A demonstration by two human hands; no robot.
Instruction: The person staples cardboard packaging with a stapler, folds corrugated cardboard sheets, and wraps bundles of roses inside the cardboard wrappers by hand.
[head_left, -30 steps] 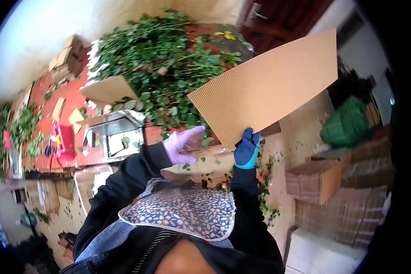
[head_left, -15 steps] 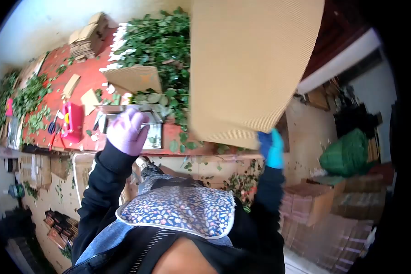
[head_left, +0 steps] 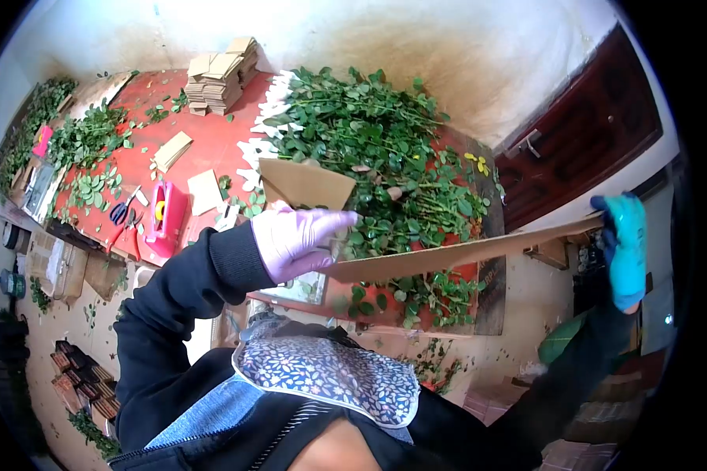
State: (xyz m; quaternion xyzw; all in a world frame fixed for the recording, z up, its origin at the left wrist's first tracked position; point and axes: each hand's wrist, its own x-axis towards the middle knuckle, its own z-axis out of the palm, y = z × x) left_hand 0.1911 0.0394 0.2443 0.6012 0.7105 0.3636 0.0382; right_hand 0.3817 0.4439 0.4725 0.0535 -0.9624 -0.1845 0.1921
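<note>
Nearly edge-on, brown cardboard (head_left: 463, 253), right hand (head_left: 627, 245) gripping its end, leafy stems (head_left: 369, 129)

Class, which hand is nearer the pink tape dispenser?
Left: the left hand is right of the pink tape dispenser; the right hand is farther right, holding the cardboard.
</note>
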